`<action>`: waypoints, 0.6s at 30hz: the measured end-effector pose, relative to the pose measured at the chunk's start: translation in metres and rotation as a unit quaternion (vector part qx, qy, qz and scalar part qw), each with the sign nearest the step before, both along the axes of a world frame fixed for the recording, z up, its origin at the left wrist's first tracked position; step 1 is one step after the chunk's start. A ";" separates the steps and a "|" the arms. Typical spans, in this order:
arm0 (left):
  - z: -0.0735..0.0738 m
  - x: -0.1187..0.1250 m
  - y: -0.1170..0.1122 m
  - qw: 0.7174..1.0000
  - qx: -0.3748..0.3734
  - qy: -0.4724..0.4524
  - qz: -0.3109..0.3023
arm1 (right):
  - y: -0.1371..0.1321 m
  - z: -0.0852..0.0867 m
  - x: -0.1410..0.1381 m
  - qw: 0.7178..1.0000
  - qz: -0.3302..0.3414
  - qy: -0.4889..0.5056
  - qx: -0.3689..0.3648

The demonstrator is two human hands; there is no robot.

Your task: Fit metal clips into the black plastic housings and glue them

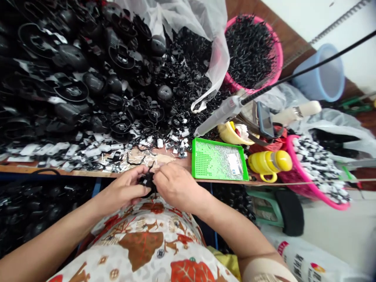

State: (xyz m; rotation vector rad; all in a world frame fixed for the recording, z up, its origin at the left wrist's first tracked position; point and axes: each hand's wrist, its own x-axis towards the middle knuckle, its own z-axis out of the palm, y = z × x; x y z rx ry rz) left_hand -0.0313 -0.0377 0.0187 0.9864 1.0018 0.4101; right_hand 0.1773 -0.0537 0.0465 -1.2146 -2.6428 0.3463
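Close to my body, at the table's front edge, a small black plastic part (pixel 146 181) is held between both hands. My left hand (pixel 126 188) is closed around its left side, thumb along the front. My right hand (pixel 173 182) pinches the part from the right with bent fingers. The part's details are partly covered by the fingers. Just beyond lie thin white sticks (pixel 138 156) and small white plastic pieces (pixel 160 143) on the wooden table (pixel 169 157).
A heap of black plastic parts (pixel 96 84) covers the left. To the right are a green tray (pixel 194 158) of small metal pieces, a grey electric screwdriver (pixel 217 115), a yellow bottle (pixel 261 161), a pink basket (pixel 279 58) of black parts and a pink basin (pixel 317 192).
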 end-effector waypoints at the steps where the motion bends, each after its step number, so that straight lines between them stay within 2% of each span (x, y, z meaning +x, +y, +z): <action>1: -0.002 0.003 -0.003 0.996 0.078 0.030 0.020 | -0.001 -0.004 -0.004 0.998 -0.042 0.035 -0.024; 2: -0.004 0.006 -0.005 0.982 0.170 0.064 0.048 | -0.002 -0.007 -0.009 0.987 -0.099 0.101 -0.071; 3: -0.006 0.010 -0.006 0.957 0.262 0.099 0.077 | -0.002 -0.011 -0.015 0.961 -0.157 0.187 -0.132; 5: -0.009 0.016 -0.005 0.893 0.407 0.145 0.123 | -0.001 -0.017 -0.026 0.871 -0.236 0.349 -0.254; 6: -0.010 0.019 -0.003 0.869 0.452 0.149 0.136 | -0.001 -0.018 -0.029 0.819 -0.249 0.412 -0.313; 7: -0.010 0.021 0.000 0.856 0.476 0.141 0.143 | 0.000 -0.016 -0.029 0.772 -0.246 0.454 -0.371; 8: -0.009 0.023 0.005 0.858 0.475 0.130 0.149 | 0.002 -0.013 -0.025 0.735 -0.235 0.478 -0.419; 10: -0.006 0.023 0.014 0.896 0.399 0.093 0.175 | 0.007 -0.002 -0.004 0.686 -0.231 0.517 -0.458; 11: -0.005 0.021 0.018 0.921 0.332 0.068 0.193 | 0.011 0.004 0.012 0.688 -0.250 0.535 -0.422; 13: -0.002 0.016 0.025 0.954 0.194 0.014 0.230 | 0.023 0.015 0.052 0.716 -0.337 0.580 -0.193; 15: 0.000 0.011 0.028 0.962 0.108 -0.028 0.248 | 0.041 0.016 0.090 0.719 -0.390 0.573 0.044; 16: 0.001 0.009 0.029 0.963 0.087 -0.039 0.251 | 0.051 0.012 0.105 0.734 -0.397 0.542 0.101; 18: 0.002 0.009 0.028 0.965 0.063 -0.050 0.251 | 0.072 -0.001 0.121 0.803 -0.380 0.446 0.107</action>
